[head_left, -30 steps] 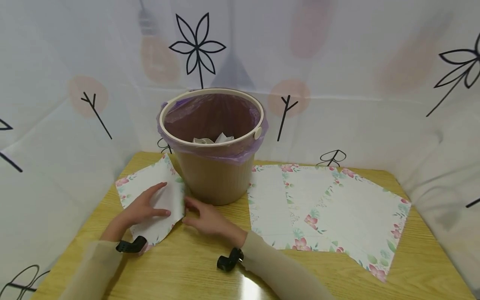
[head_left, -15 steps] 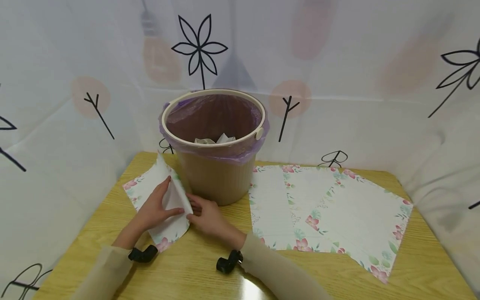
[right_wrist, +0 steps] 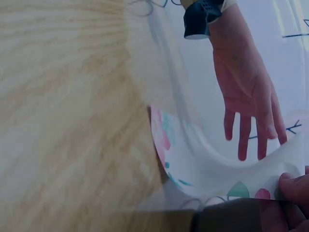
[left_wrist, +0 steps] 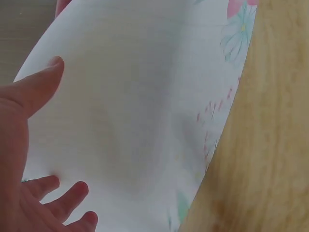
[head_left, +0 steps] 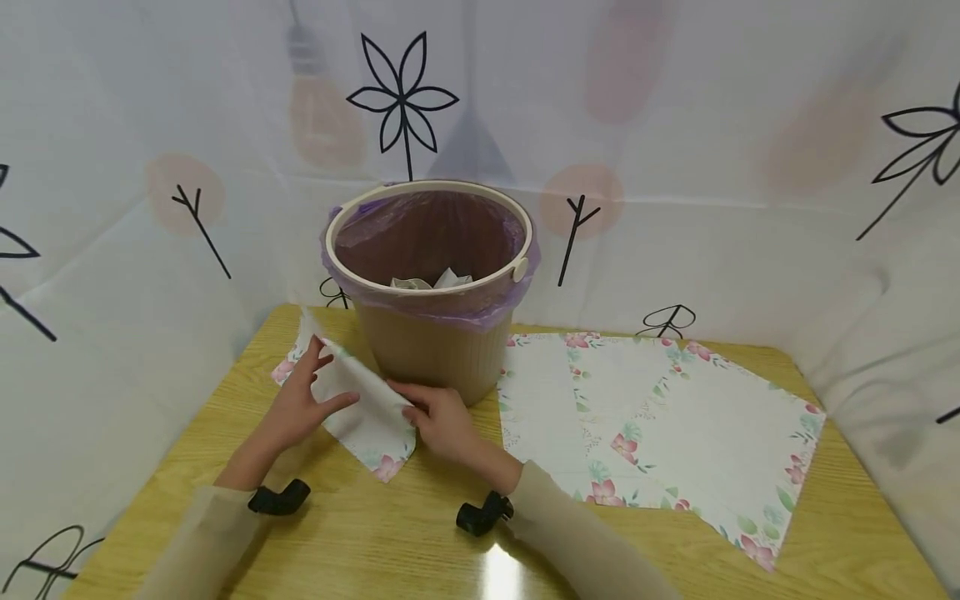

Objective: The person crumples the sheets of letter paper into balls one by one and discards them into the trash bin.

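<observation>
A white sheet of paper (head_left: 369, 419) with a floral border curves up off the table in front of the bin. My right hand (head_left: 452, 432) pinches its right edge between thumb and fingers, which the right wrist view also shows at the lower right corner. On the left side of the sheet is my left hand (head_left: 291, 410), its thumb and fingers spread apart. In the left wrist view, the left thumb and fingers lie over the curved white face; whether they touch it is hard to tell. Part of the sheet is hidden behind the left hand.
Behind the hands stands a beige bin (head_left: 438, 350) with a purple liner (head_left: 480, 312) and crumpled paper (head_left: 452, 278) inside. Several overlapping floral sheets (head_left: 712, 425) lie flat on the right of the wooden table (head_left: 390, 542). A printed curtain (head_left: 675, 125) hangs behind.
The right hand has taken hold of the sheet's edge and drawn it rightward, lifting and bending it. The left hand has shifted slightly right and its fingers no longer press the sheet flat.
</observation>
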Available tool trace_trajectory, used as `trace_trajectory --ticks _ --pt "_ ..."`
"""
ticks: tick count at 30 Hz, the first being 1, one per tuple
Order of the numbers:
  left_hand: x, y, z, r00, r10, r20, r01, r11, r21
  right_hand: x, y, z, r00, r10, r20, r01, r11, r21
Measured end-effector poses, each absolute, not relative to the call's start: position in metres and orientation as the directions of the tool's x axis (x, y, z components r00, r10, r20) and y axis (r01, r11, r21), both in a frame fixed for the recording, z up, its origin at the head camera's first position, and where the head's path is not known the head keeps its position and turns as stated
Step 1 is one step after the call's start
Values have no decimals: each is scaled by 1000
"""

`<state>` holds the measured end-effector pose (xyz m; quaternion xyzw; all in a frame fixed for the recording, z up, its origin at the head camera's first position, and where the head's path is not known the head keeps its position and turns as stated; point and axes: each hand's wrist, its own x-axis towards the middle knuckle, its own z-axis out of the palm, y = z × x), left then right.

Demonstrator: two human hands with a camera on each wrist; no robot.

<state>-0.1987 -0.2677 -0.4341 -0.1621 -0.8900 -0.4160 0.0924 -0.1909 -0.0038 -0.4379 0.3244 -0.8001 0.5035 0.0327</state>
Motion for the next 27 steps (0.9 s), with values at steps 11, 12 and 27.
trace_trajectory --ticks 11,12,27 --pt "-202 -278 -417 -947 147 287 321 527 787 -196 36 -424 -766 -483 424 -604 314 -733" --pt "-202 -278 -415 -946 139 293 322 513 795 -196 39 -423 -773 -484 410 -593 322 -739" --pt "-199 -275 -408 -909 1 417 368 473 801 -195 75 -414 -771 -435 465 -613 312 -726"
